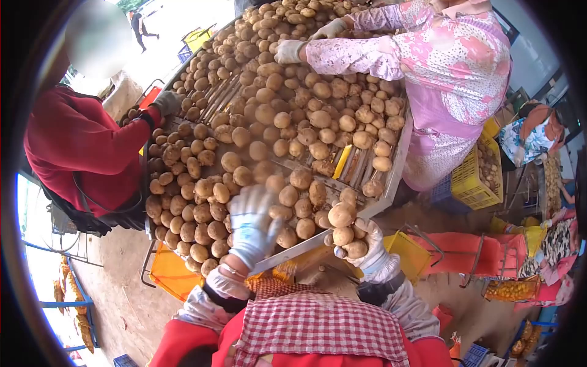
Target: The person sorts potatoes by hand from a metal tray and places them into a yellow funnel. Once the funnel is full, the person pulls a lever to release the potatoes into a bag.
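Note:
Many potatoes (265,114) cover a metal-edged sorting table (397,160) with slats showing between them. My left hand (251,223), in a whitish glove, reaches over the potatoes near the table's front edge; its fingers are smeared by motion and nothing is clearly visible in them. At the front right corner my right hand (370,248), gloved too, is closed around several potatoes (342,215), stacked against the palm. A yellow strip (342,162) lies on the slats behind that hand.
A person in red (92,140) stands at the left and one in pink floral sleeves (452,79) at the right, both with gloved hands on potatoes. An orange crate (174,272), a yellow crate (474,183) and a red chute (471,252) surround the table.

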Tool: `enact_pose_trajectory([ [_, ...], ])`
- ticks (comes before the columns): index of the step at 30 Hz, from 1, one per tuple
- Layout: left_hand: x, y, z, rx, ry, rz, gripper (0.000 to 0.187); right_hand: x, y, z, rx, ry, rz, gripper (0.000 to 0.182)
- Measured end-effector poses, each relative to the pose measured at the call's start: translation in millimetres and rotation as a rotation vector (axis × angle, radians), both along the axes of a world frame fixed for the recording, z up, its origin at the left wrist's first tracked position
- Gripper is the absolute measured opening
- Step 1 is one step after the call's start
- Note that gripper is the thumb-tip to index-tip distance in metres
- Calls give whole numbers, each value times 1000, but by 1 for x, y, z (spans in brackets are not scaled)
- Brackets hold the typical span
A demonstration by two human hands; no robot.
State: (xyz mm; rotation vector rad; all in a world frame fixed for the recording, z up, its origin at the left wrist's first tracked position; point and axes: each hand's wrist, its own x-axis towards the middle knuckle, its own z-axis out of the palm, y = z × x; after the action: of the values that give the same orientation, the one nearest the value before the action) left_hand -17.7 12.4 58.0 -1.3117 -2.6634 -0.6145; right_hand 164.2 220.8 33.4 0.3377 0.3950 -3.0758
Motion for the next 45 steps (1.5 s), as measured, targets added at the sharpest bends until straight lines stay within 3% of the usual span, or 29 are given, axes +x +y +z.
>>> enact_pose_trajectory([
  [3, -17, -50, -45, -248, 20, 171, 68, 1, 1, 13, -54, 49, -21, 56],
  [9, -49, -40, -64, -277, 148, 323, 67, 22, 16, 12, -128, 101, -137, 63],
  [12, -77, -36, -82, -248, 192, 375, 65, 46, 31, 3, -18, 64, -196, 63],
  [15, -66, -35, -74, -321, 116, 331, 60, 84, 46, -2, 20, 25, -261, 59],
  [19, -51, -58, -110, -315, 289, 220, 56, 156, 39, -16, -53, -67, -457, 60],
  [21, -46, -48, -96, -351, 216, 262, 53, 190, 38, -30, -87, -114, -521, 61],
  [23, -46, -40, -93, -356, 183, 310, 52, 232, 50, -48, -135, -214, -697, 68],
  [25, -49, -41, -96, -361, 190, 303, 53, 294, 90, -68, 261, -493, -1086, 73],
  [26, -49, -40, -93, -367, 180, 308, 54, 316, 113, -60, 132, -333, -1262, 69],
  [28, -49, -40, -93, -371, 172, 312, 55, 318, 162, 20, 56, -440, -1566, 48],
  [29, -48, -39, -94, -375, 169, 312, 55, 336, 183, 30, 99, -521, -1610, 47],
  [33, -36, -52, -87, -253, 38, 153, 65, 375, 177, -20, 476, -859, -1162, 41],
  [35, -13, -66, -65, -270, 21, 161, 74, 352, 132, -58, 586, -974, -925, 38],
  [37, -4, -94, -70, -316, 148, 320, 79, 298, 95, -76, 752, -1026, -757, 36],
  [38, -5, -111, -76, -306, 84, 400, 79, 262, 89, -76, 761, -995, -696, 36],
  [40, -15, -138, -90, -289, 32, 430, 78, 183, 47, -58, 1475, -869, -744, 27],
  [42, -34, -133, -86, -250, 80, 463, 75, 113, 40, -20, 2002, -451, -600, 21],
  [43, -45, -125, -83, -202, 77, 501, 74, 76, 36, 6, 2171, -318, -543, 19],
  [45, -65, -113, -85, -135, 121, 536, 73, 15, 36, 5, 2300, -114, -596, 18],
])
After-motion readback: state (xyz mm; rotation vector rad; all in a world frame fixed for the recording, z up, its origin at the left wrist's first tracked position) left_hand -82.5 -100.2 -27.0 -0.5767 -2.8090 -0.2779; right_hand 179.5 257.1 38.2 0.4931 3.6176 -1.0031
